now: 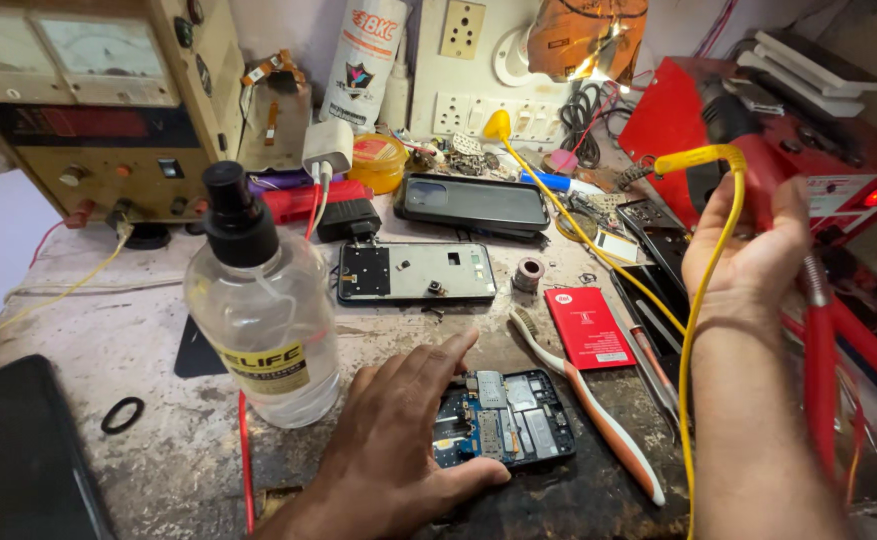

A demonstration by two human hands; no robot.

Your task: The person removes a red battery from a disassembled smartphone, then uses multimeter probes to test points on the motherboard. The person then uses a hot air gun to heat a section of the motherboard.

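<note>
My left hand (398, 440) lies flat over the left part of an opened phone (518, 415) whose circuit board and metal shields show, pinning it to the bench. My right hand (748, 250) is raised at the right, palm toward me, fingers curled around a yellow-handled tool (698, 158) whose yellow cable (703, 300) drops past my wrist. A second opened phone frame (416, 271) lies further back at the centre. A toothbrush with a white and orange handle (588, 400) rests just right of the held phone.
A clear spray bottle with a black top (263, 310) stands left of my left hand. A bench power supply (88, 100) sits at back left, a red station (808, 150) at right. A red flat pack (588, 328), a dark phone (473, 202), a black tablet (18, 460) and tweezers lie around.
</note>
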